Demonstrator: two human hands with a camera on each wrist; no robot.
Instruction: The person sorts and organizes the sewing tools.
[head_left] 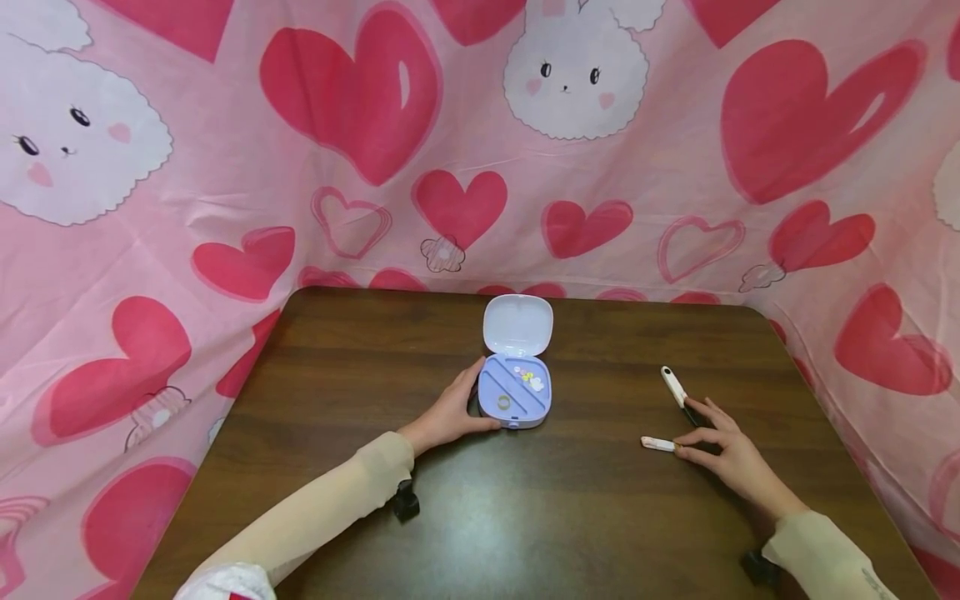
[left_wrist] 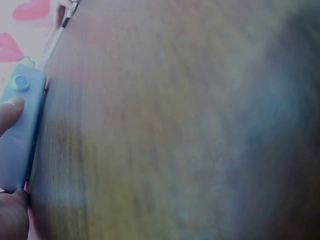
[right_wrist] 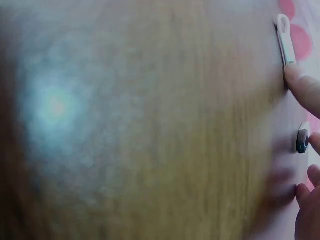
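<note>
A lavender jewelry case (head_left: 491, 379) stands on the table with its whitish lid (head_left: 517, 325) raised. A gold-coloured ring (head_left: 504, 402) and several small white and yellow pieces lie in its compartments. My left hand (head_left: 453, 408) grips the case from its left side, thumb at the front; in the left wrist view the thumb rests near a round clasp (left_wrist: 21, 82). My right hand (head_left: 731, 458) pinches the end of a small, slim white piece (head_left: 657, 444) between thumb and index finger. Just beyond, a longer white-and-dark handled item (head_left: 673, 385) lies near the other fingers.
The brown wooden table (head_left: 352, 350) has rounded far corners. A pink curtain (head_left: 480, 150) with hearts and rabbit faces hangs behind it and along both sides. Dark wrist-worn devices show below each sleeve.
</note>
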